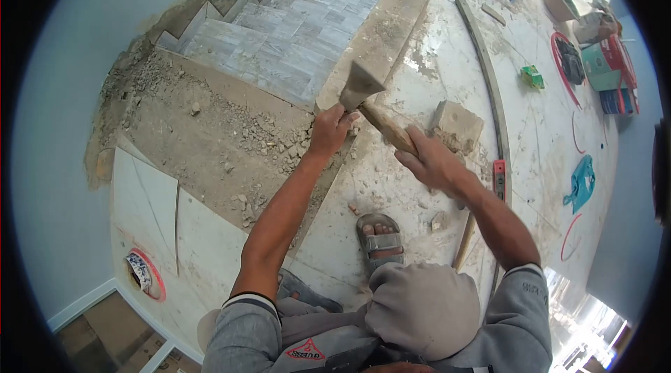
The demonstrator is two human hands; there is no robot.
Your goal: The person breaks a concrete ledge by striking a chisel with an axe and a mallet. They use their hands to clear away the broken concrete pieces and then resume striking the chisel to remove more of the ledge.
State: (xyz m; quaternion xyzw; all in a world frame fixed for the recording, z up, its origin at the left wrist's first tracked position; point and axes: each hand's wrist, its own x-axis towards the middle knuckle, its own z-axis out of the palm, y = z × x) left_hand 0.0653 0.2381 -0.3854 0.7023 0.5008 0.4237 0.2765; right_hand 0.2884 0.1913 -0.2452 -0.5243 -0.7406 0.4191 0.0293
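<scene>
My right hand [435, 161] is closed around the wooden handle of an adze [362, 84], a short-handled tool with a flared metal blade. The blade points up and away from me. My left hand [330, 131] is closed at the tool's head, just below the blade; part of the grip is hidden by the fingers. The adze is raised over the boundary between the rubble bed [210, 121] and the pale floor slabs [405, 219]. To the right of the handle sits a rough block [458, 125] with broken material at its base.
Tiled stairs [286, 37] descend beyond the rubble. A long straight bar [486, 72] and a red spirit level [499, 178] lie to the right. Further right are a blue plastic bag [580, 183], a green packet [532, 77] and buckets [561, 2]. A loose tile [145, 198] lies left.
</scene>
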